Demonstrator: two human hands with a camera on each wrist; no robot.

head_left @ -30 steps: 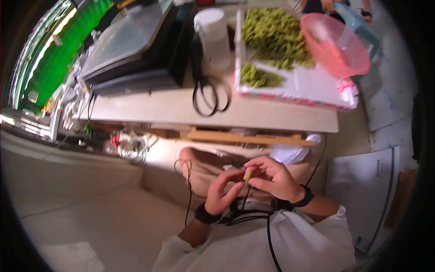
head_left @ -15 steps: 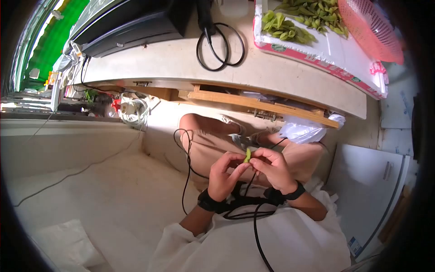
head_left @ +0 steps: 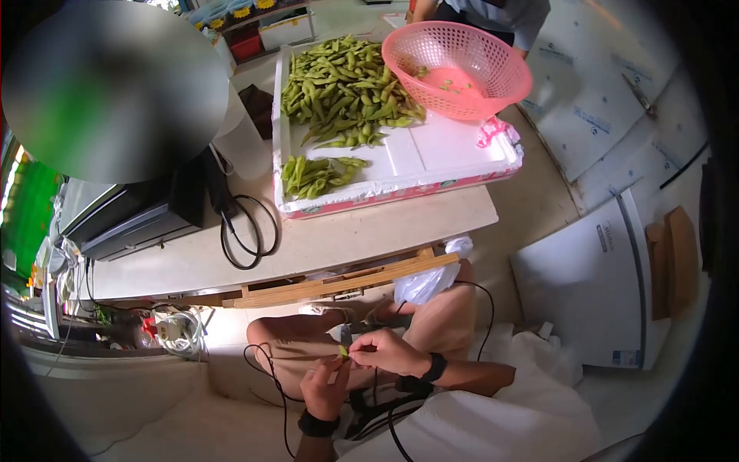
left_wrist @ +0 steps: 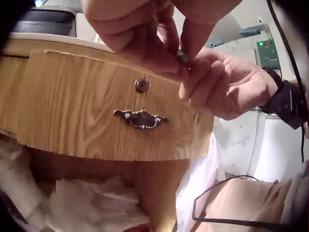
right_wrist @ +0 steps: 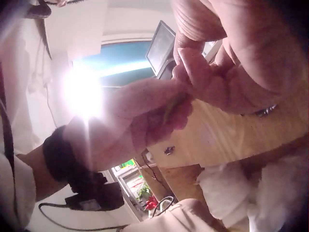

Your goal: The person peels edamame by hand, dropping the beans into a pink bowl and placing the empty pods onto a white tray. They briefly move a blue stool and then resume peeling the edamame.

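Observation:
Above the lap, my left hand (head_left: 324, 394) pinches a green edamame pod (head_left: 343, 350) between thumb and fingers. The right hand (head_left: 391, 353) meets it from the other side, thumb and fingertips pinched at the pod's end. In the left wrist view the right hand (left_wrist: 224, 84) has its fingertips against those of the left. Most of the pod (right_wrist: 174, 107) is hidden by fingers in the right wrist view. Many edamame pods (head_left: 339, 85) lie heaped on a white foam tray (head_left: 454, 158), with a smaller pile (head_left: 315, 177) at its near left corner.
A pink colander (head_left: 493, 73) with several loose beans stands on the tray's far right. Left of the tray lie a looped black cable (head_left: 258, 254) and a black machine (head_left: 146, 227). A wooden drawer (head_left: 331, 290) juts out above the knees, with a white plastic bag (head_left: 427, 283) beside it.
The head view has swung, bringing the whole tray and colander into sight. Both hands stay together at the pod, the right now reaching across with its fingertips at the pod's end.

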